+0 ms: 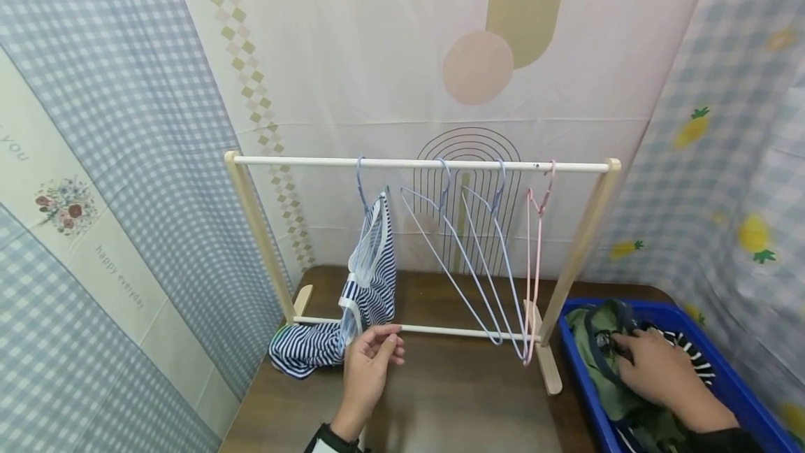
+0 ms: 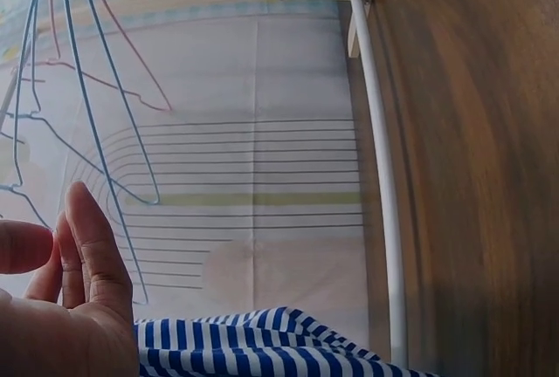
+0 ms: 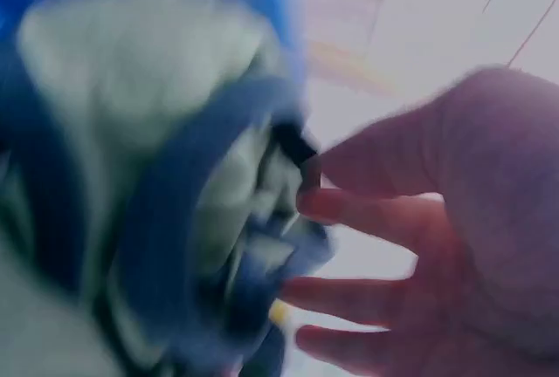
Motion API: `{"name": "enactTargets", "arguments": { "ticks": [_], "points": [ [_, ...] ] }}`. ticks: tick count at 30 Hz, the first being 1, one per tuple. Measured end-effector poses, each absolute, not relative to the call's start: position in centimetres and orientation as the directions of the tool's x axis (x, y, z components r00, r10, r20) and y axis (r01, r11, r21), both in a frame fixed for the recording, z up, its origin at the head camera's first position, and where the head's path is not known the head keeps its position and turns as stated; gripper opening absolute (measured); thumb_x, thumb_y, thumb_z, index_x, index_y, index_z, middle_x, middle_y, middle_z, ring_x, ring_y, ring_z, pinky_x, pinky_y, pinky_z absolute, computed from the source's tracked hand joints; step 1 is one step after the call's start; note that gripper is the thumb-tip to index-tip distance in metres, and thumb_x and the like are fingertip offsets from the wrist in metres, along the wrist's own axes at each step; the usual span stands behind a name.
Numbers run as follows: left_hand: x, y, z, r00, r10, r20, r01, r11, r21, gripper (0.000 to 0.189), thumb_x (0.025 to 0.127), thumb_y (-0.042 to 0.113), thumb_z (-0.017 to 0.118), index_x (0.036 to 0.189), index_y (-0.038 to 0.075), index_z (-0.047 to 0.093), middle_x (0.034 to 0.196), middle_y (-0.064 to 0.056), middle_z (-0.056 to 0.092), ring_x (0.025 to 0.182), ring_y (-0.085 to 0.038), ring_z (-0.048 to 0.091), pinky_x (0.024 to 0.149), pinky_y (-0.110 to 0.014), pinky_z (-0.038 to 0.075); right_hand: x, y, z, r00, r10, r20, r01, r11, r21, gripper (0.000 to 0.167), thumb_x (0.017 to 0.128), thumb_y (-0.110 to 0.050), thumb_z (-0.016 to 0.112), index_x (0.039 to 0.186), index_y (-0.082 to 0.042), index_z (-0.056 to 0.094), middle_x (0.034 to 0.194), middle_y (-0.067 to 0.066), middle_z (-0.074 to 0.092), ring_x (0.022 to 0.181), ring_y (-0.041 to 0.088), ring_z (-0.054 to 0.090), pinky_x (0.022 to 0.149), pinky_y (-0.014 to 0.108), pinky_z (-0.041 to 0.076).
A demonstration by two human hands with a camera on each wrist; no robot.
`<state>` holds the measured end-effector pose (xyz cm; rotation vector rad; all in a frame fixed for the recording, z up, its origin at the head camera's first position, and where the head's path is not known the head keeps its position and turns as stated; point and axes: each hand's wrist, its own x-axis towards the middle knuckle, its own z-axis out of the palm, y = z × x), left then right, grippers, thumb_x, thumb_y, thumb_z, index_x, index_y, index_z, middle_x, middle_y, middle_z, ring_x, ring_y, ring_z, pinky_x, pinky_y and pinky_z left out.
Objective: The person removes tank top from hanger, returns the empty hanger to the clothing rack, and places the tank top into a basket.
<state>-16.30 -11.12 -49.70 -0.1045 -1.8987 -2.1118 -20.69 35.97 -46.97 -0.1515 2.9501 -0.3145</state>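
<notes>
My right hand (image 1: pixel 660 372) is in the blue basket (image 1: pixel 575 376), pinching the dark trim of a green garment (image 1: pixel 590 348). In the right wrist view the green garment (image 3: pixel 140 71) is blurred, its dark edge between thumb and forefinger. My left hand (image 1: pixel 367 369) is held in front of the rack's lower bar (image 1: pixel 440 331) with loosely bent fingers and nothing between them. Just beyond it, a blue-and-white striped garment (image 1: pixel 380 299) hangs on a blue hanger (image 1: pixel 359 184), part of it draping low to the left.
To the right on the upper bar (image 1: pixel 402 163) hang bare blue hangers (image 1: pixel 465 257) and a pink hanger (image 1: pixel 537 264). The wooden rack stands on a brown table (image 1: pixel 465 397). A black-and-white striped cloth (image 1: pixel 694 358) lies in the basket. Patterned curtains (image 1: pixel 352 54) surround the table.
</notes>
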Motion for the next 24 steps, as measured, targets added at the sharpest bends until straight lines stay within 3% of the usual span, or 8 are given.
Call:
{"name": "enactTargets", "arguments": {
  "ticks": [1, 4, 8, 15, 20, 24],
  "points": [
    [-16.3, -11.1, -49.8, -0.954, -0.169, 0.249, 0.266, -0.082, 0.961, 0.018, 0.101, -0.004, 0.063, 0.113, -0.015, 0.070, 0.088, -0.015, 0.073, 0.073, -0.008, 0.072, 0.066, -0.030, 0.067, -20.3, 35.1, -46.7, -0.990, -0.121, -0.070, -0.107, 0.977, -0.185, 0.045, 0.098, -0.020, 0.065, 0.136, 0.003, 0.068, 0.138, 0.045, 0.059, 0.130, 0.072, 0.045, 0.094, 0.081, 0.047],
    [-16.2, -11.0, -49.9, -0.956, -0.161, 0.246, 0.262, -0.092, 0.961, 0.018, 0.101, -0.005, 0.064, 0.113, -0.016, 0.069, 0.088, -0.014, 0.073, 0.073, -0.007, 0.072, 0.066, -0.029, 0.067, -19.2, 32.5, -46.4, -0.968, -0.157, 0.193, -0.189, 0.970, -0.155, 0.040, 0.099, -0.027, 0.072, 0.127, 0.002, 0.074, 0.131, 0.040, 0.065, 0.126, 0.066, 0.055, 0.096, 0.081, 0.047],
    [-16.2, -10.7, -49.8, -0.958, -0.148, 0.246, 0.263, -0.113, 0.958, 0.018, 0.099, -0.006, 0.065, 0.113, -0.016, 0.069, 0.089, -0.015, 0.073, 0.073, -0.007, 0.071, 0.066, -0.027, 0.066, -18.1, 29.0, -46.4, -0.893, -0.205, 0.400, -0.306, 0.930, -0.206, 0.037, 0.096, -0.023, 0.077, 0.125, 0.000, 0.076, 0.128, 0.034, 0.070, 0.119, 0.057, 0.063, 0.092, 0.076, 0.052],
    [-16.3, -10.4, -49.8, -0.965, -0.137, 0.225, 0.244, -0.148, 0.958, 0.018, 0.093, -0.011, 0.068, 0.111, -0.015, 0.070, 0.091, -0.028, 0.070, 0.072, -0.010, 0.071, 0.064, -0.024, 0.064, -16.7, 23.6, -46.9, -0.827, -0.248, 0.504, -0.446, 0.835, -0.321, 0.042, 0.090, -0.023, 0.084, 0.126, -0.003, 0.076, 0.131, 0.024, 0.072, 0.121, 0.049, 0.066, 0.097, 0.070, 0.054],
    [-16.1, -10.3, -49.8, -0.966, -0.127, 0.226, 0.243, -0.144, 0.959, 0.019, 0.093, -0.009, 0.069, 0.111, -0.015, 0.070, 0.094, -0.035, 0.068, 0.072, -0.010, 0.071, 0.065, -0.024, 0.064, -16.4, 20.9, -48.0, -0.737, -0.306, 0.603, -0.544, 0.798, -0.260, 0.037, 0.082, -0.021, 0.090, 0.114, -0.007, 0.079, 0.120, 0.014, 0.076, 0.111, 0.040, 0.071, 0.089, 0.060, 0.058],
    [-16.1, -10.3, -49.8, -0.966, -0.121, 0.230, 0.246, -0.138, 0.959, 0.018, 0.094, -0.008, 0.069, 0.111, -0.015, 0.070, 0.093, -0.035, 0.068, 0.072, -0.008, 0.070, 0.065, -0.024, 0.064, -16.3, 19.7, -48.8, -0.718, -0.319, 0.619, -0.562, 0.790, -0.246, 0.039, 0.082, -0.021, 0.091, 0.117, -0.007, 0.080, 0.119, 0.015, 0.077, 0.108, 0.038, 0.073, 0.084, 0.056, 0.061]
  ]
}}
